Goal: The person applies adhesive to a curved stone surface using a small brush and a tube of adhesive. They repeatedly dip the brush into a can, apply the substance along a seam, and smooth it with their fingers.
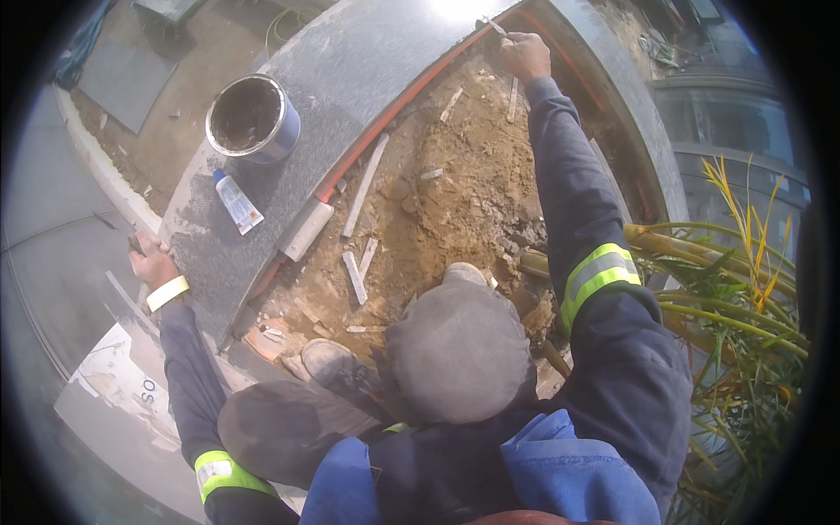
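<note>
While I watch, right hand [525,54] grips a thin tool [493,25] at the slab's [367,61] far edge.
Left hand [154,261] clasps the near edge, holding nothing; seam partly worked, tube [236,201] and can [253,118] unused.

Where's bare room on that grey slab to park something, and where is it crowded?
Bare grey slab runs between the metal can and the right hand, and again between the tube and the left hand at the lower edge. The dirt bed is crowded with loose strips and rubble.
</note>
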The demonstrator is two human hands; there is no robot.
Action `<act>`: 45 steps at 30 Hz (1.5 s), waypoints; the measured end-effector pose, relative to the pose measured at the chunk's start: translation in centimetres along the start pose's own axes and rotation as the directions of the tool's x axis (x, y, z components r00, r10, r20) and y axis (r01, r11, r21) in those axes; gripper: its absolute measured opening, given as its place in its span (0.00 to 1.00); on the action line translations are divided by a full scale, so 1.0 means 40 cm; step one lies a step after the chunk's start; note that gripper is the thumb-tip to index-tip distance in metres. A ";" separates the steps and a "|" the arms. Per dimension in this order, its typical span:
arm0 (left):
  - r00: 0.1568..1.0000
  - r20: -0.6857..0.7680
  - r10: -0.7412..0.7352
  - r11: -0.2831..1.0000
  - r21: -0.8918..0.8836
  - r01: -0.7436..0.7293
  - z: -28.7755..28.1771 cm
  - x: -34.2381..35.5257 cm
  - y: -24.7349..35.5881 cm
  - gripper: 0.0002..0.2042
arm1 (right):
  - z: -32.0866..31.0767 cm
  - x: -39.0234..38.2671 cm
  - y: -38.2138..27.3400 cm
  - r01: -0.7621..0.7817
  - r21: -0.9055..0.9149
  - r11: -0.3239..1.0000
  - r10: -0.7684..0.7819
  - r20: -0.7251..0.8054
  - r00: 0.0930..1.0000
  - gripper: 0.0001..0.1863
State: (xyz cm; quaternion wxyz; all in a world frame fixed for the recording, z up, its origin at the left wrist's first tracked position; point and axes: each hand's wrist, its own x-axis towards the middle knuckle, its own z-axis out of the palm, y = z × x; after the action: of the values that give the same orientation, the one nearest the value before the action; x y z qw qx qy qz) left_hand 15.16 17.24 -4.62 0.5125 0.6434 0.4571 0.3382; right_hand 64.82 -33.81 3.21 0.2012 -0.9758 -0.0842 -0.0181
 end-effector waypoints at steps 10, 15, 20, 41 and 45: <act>1.000 -0.002 0.014 0.999 0.049 -0.014 -0.005 0.004 -0.012 0.16 | 0.046 -0.205 -0.132 0.226 0.013 0.974 -0.226 0.066 0.972 0.16; 1.000 -0.025 0.014 0.997 0.072 -0.012 0.007 -0.011 0.010 0.16 | 0.052 -0.341 -0.240 0.256 0.072 0.964 -0.263 0.139 0.955 0.14; 0.999 0.005 0.035 0.998 0.051 -0.035 0.009 -0.006 0.006 0.16 | 0.091 -0.473 -0.290 0.287 0.080 0.955 -0.295 0.116 0.949 0.12; 1.000 0.003 0.025 1.000 0.006 -0.025 0.031 -0.026 0.040 0.14 | 0.321 -0.071 0.173 -0.067 0.757 0.650 0.170 -0.059 0.984 0.24; 0.999 -0.016 0.040 0.998 0.040 -0.039 0.025 -0.031 0.049 0.14 | 0.353 -0.133 0.153 0.004 0.706 0.708 0.038 -0.044 0.998 0.24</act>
State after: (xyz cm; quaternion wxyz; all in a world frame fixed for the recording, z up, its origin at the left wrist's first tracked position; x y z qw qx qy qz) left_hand 16.12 15.63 -2.93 0.4889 0.6594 0.4554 0.3446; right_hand 60.65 -34.62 -12.50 0.5610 -0.8247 -0.0704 -0.0096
